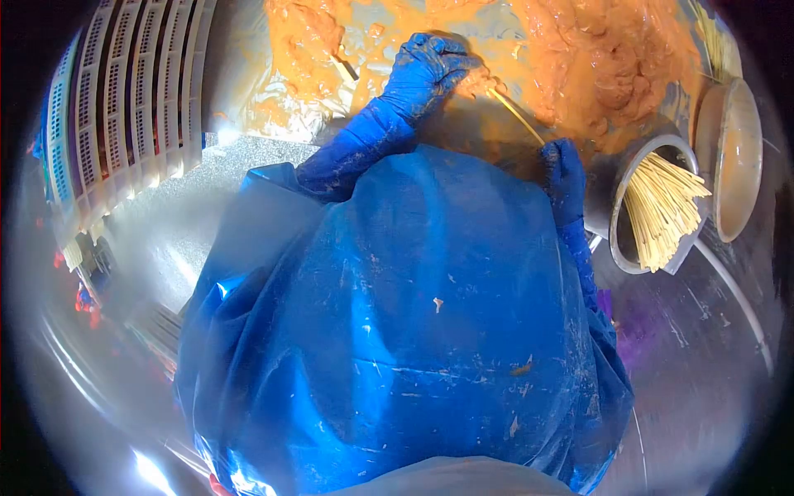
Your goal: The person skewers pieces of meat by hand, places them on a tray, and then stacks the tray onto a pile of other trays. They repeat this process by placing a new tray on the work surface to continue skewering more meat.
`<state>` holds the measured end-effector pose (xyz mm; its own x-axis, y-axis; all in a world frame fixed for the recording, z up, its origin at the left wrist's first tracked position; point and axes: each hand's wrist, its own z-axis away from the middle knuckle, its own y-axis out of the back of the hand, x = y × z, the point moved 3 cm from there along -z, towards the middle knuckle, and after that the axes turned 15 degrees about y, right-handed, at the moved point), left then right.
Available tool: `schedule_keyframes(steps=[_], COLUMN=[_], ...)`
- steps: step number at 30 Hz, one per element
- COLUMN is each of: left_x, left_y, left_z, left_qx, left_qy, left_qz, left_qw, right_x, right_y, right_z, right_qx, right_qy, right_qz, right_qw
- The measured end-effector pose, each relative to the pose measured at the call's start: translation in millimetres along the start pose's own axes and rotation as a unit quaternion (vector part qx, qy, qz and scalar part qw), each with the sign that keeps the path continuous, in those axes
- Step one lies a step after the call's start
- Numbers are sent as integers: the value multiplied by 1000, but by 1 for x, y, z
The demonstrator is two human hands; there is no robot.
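My left hand (430, 64), in a blue glove smeared with marinade, has its fingers closed on a piece of marinated meat (478, 83) at the near part of the work surface. A thin wooden skewer (519, 116) runs from that meat down to the right. Its lower end sits in the closed fingers of my right hand (563, 161), also gloved in blue. Beyond both hands lies a large heap of orange marinated meat (604, 58).
A round metal container (616, 211) full of wooden skewers (662, 207) lies tilted at the right, beside another round container (738, 161). Stacked slotted plastic trays (136, 91) stand at the left. A smaller meat pile (302, 41) lies at the back left.
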<state>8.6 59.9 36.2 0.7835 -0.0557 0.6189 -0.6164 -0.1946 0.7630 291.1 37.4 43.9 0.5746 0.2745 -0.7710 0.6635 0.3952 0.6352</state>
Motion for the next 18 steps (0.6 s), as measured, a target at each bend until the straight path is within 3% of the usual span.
schedule_keyframes(steps=[2, 4, 18], left_x=[0, 2, 0], left_y=[-1, 1, -2], left_z=[-1, -2, -2], left_qx=[2, 17, -23], left_qy=[-2, -17, -21], left_qz=[7, 0, -23], left_qw=[1000, 1000, 999], right_x=[4, 7, 7], right_y=[-3, -7, -10], right_z=[-2, -4, -22], right_qx=[-6, 52, -1], right_qy=[0, 89, 12], right_qz=[-3, 23, -22], right_qw=[1000, 994, 1000])
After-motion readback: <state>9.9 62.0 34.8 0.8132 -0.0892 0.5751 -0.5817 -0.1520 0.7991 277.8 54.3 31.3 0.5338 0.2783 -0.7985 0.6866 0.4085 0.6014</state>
